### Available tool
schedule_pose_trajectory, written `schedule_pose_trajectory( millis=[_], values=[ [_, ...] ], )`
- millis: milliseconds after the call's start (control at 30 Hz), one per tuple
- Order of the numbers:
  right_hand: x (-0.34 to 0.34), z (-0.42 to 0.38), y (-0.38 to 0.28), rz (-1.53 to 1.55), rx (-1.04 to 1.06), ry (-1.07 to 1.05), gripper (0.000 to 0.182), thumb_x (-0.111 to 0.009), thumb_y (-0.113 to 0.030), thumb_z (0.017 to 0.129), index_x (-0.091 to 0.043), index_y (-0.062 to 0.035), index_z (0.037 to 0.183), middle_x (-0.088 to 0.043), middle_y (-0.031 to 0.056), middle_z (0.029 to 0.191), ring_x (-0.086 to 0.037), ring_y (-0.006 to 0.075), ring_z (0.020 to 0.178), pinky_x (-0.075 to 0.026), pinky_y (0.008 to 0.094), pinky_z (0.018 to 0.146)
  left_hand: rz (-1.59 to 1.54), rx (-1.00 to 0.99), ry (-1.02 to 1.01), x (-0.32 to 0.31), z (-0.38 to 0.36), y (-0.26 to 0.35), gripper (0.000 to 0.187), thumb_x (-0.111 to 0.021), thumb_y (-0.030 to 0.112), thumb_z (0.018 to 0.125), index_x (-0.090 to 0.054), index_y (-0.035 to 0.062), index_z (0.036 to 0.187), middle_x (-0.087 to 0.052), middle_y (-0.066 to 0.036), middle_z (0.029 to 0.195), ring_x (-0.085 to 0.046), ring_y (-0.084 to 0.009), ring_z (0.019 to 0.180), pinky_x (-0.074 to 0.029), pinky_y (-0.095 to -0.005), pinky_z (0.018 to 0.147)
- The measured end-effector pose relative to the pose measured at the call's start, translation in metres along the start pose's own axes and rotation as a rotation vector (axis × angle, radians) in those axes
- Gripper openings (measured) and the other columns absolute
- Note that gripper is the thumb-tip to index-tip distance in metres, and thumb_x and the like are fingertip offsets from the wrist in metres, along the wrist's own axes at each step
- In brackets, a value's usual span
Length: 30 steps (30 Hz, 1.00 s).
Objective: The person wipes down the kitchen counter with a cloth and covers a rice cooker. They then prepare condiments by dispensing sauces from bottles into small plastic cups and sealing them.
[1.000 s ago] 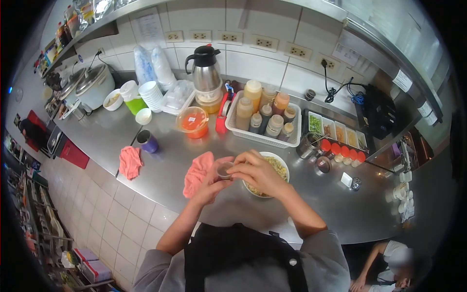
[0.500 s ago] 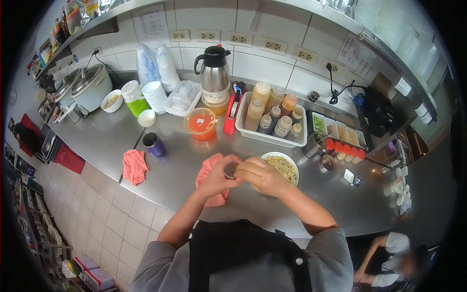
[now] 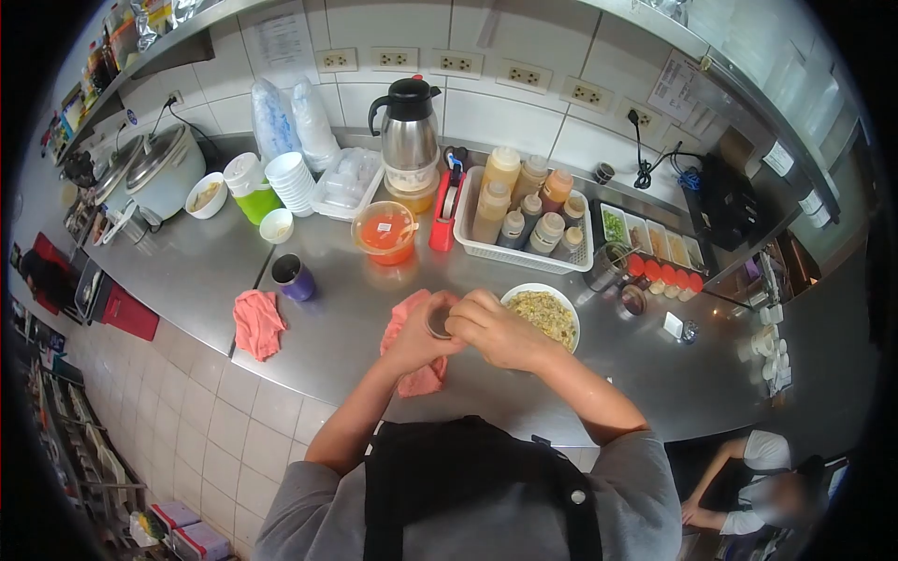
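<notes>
A small clear cup [image 3: 438,323] with something dark in it is held in my left hand [image 3: 414,338], fingers wrapped round its side. My right hand [image 3: 496,329] pinches at the cup's right rim, its fingertips together. Beneath my left hand a pink cloth [image 3: 423,376] lies on the steel counter [image 3: 346,341]. Right behind my right hand is a white bowl [image 3: 572,310] of fried rice [image 3: 543,316], partly covered by that hand and forearm.
Along the back stand a steel jug [image 3: 409,131], a tub of orange liquid [image 3: 385,234], a red tape dispenser [image 3: 443,220] and a basket [image 3: 524,260] of sauce bottles. A purple cup [image 3: 296,279] and another pink cloth [image 3: 257,323] lie left. A person [image 3: 748,486] is at lower right.
The view has shifted slightly. Both hands remain together at the small cup, with little change in their hold.
</notes>
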State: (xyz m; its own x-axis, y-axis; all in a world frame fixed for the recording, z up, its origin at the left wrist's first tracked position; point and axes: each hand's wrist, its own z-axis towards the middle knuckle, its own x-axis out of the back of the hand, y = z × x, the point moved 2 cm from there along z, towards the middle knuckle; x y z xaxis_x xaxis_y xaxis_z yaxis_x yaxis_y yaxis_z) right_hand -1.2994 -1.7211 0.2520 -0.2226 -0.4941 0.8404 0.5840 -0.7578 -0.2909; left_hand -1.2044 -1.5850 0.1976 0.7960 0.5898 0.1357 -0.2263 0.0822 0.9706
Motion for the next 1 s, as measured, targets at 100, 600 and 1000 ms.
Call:
schedule_pose_trajectory(
  millis=[100,600,1000],
  values=[
    [0.000,0.004,0.000,0.017,-0.023,-0.030,0.033,-0.065,0.001,0.070,-0.059,-0.0015,0.103,-0.056,0.0086,0.103,-0.051,0.0318,0.104,-0.046,0.0404,0.089,-0.017,0.003,-0.004,0.002,0.000,-0.003,0.043,-0.080,0.018,0.069,-0.059,0.0054,0.104,-0.061,-0.004,0.096,-0.057,-0.0135,0.093,-0.045,-0.0300,0.085],
    [-0.005,0.004,0.004,0.093,-0.118,0.008,0.019,-0.058,-0.001,0.079,-0.054,-0.0020,0.097,-0.051,0.0112,0.103,-0.049,0.0322,0.103,-0.045,0.0391,0.091,-0.022,0.051,0.016,0.005,0.005,-0.002,0.040,-0.079,0.016,0.070,-0.059,0.0051,0.102,-0.061,-0.005,0.096,-0.057,-0.0139,0.094,-0.045,-0.0305,0.085],
    [0.024,-0.001,-0.003,-0.256,0.120,-0.003,0.039,-0.065,-0.009,0.071,-0.063,0.0019,0.109,-0.062,0.0070,0.100,-0.061,0.0220,0.094,-0.055,0.0323,0.079,-0.057,0.061,-0.057,0.005,0.008,-0.006,0.037,-0.074,0.005,0.070,-0.062,0.0049,0.104,-0.063,-0.002,0.097,-0.059,-0.0113,0.095,-0.047,-0.0275,0.085]
  ],
)
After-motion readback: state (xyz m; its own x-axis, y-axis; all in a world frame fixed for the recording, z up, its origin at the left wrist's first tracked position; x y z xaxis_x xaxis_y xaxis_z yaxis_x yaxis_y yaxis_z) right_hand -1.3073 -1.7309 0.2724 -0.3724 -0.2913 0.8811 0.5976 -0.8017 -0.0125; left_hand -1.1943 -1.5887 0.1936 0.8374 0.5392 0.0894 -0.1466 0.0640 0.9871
